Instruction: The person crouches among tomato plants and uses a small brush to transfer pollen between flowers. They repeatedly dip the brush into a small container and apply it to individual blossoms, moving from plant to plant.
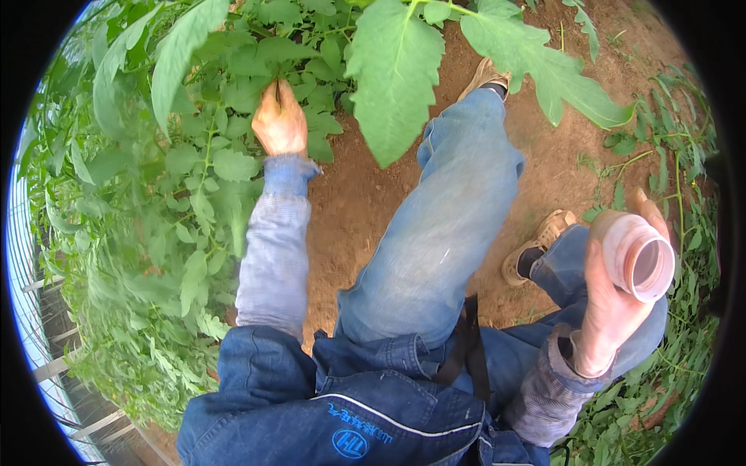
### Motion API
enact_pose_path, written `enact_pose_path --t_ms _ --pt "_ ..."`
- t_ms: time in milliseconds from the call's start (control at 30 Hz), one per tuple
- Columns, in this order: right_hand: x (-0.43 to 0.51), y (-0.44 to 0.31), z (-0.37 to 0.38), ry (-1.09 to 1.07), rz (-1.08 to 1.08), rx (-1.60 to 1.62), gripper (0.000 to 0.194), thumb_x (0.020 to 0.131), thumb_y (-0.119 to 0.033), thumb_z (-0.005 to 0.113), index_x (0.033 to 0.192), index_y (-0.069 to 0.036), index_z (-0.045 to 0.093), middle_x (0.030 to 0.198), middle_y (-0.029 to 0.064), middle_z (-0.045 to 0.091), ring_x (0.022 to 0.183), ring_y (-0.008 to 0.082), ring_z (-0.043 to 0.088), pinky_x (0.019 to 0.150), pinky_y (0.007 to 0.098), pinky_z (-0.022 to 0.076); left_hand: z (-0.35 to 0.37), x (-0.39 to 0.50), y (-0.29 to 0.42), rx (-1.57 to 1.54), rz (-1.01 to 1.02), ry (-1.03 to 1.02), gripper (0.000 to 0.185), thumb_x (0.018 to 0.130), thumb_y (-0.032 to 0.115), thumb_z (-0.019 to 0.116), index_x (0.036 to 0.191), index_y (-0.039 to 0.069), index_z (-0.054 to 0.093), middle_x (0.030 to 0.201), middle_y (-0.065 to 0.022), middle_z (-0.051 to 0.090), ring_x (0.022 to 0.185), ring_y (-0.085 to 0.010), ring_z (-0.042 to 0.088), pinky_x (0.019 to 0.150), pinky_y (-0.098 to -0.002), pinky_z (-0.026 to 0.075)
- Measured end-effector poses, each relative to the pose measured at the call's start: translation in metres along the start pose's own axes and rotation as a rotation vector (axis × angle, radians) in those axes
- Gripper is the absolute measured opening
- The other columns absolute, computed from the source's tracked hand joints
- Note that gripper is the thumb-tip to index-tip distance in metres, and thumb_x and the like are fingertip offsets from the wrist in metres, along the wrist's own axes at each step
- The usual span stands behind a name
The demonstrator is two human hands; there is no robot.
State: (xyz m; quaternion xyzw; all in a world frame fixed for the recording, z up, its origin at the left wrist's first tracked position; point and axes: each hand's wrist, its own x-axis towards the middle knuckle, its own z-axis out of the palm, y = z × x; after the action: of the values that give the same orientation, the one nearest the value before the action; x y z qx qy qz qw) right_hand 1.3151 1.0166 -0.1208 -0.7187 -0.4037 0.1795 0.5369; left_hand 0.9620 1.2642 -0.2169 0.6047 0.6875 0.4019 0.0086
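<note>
My left hand reaches up into the leaves of a tomato plant, thumb and fingers pinched together. Foliage surrounds its fingertips, and whether something thin is between them cannot be told. At the right, my right hand is closed around a small plastic jar. The jar has no lid on, its round mouth faces the camera, and reddish residue coats the neck. What lies deep inside it is not clear.
Large tomato leaves hang close to the camera at the top. Bare soil runs between my legs and the plants. More green plants trail along the right side. Pale frame bars stand at the lower left.
</note>
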Motion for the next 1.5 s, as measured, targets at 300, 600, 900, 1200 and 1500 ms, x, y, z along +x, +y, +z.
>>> enact_pose_path --t_ms 300,600,900,1200,1500 --pt "-0.005 0.004 0.001 0.064 -0.101 0.113 0.070 0.073 0.004 0.083 0.136 -0.003 0.053 0.141 0.0128 0.059 0.118 0.0193 0.059 0.104 0.0349 0.0481 -0.041 -0.105 0.005 -0.109 0.103 -0.074 0.030 0.102 0.010 0.062 0.129 -0.001 0.066 0.127 -0.0189 0.070 0.114 -0.0308 0.070 0.098 -0.0389 0.055" --pt "-0.012 0.023 0.001 0.047 0.020 0.121 0.068 0.077 -0.001 0.082 0.139 0.001 0.055 0.130 0.0112 0.060 0.118 0.0208 0.061 0.102 0.0348 0.0499 -0.140 -0.137 0.115 -0.940 0.002 -0.350 0.029 0.105 0.013 0.059 0.124 -0.007 0.064 0.114 -0.0196 0.072 0.095 -0.0251 0.072 0.089 -0.0379 0.057" --pt "-0.019 0.048 -0.018 0.084 -0.201 -0.065 0.066 0.072 -0.002 0.083 0.133 0.000 0.058 0.124 0.0186 0.063 0.114 0.0334 0.064 0.098 0.0407 0.0520 -0.186 -0.138 0.205 -1.066 0.412 -0.673 0.027 0.101 0.015 0.063 0.109 -0.010 0.070 0.100 -0.0222 0.074 0.085 -0.0299 0.074 0.078 -0.0389 0.061" --pt "-0.024 0.036 0.007 0.062 -0.424 -0.209 0.075 0.064 -0.005 0.089 0.133 -0.003 0.058 0.128 0.0195 0.063 0.116 0.0395 0.062 0.100 0.0471 0.0493 -0.114 -0.136 0.246 -0.762 0.713 -0.740 0.017 0.091 0.003 0.074 0.106 -0.003 0.069 0.095 -0.0140 0.074 0.079 -0.0267 0.074 0.067 -0.0336 0.059" --pt "0.025 0.073 0.031 0.102 -0.243 -0.287 0.077 0.066 -0.007 0.091 0.135 -0.005 0.056 0.134 0.0186 0.061 0.125 0.0385 0.058 0.107 0.0471 0.0455 -0.035 -0.107 0.259 -0.663 0.795 -0.723 0.014 0.088 0.000 0.076 0.101 -0.002 0.070 0.098 -0.0109 0.070 0.069 -0.0190 0.070 0.056 -0.0295 0.055"
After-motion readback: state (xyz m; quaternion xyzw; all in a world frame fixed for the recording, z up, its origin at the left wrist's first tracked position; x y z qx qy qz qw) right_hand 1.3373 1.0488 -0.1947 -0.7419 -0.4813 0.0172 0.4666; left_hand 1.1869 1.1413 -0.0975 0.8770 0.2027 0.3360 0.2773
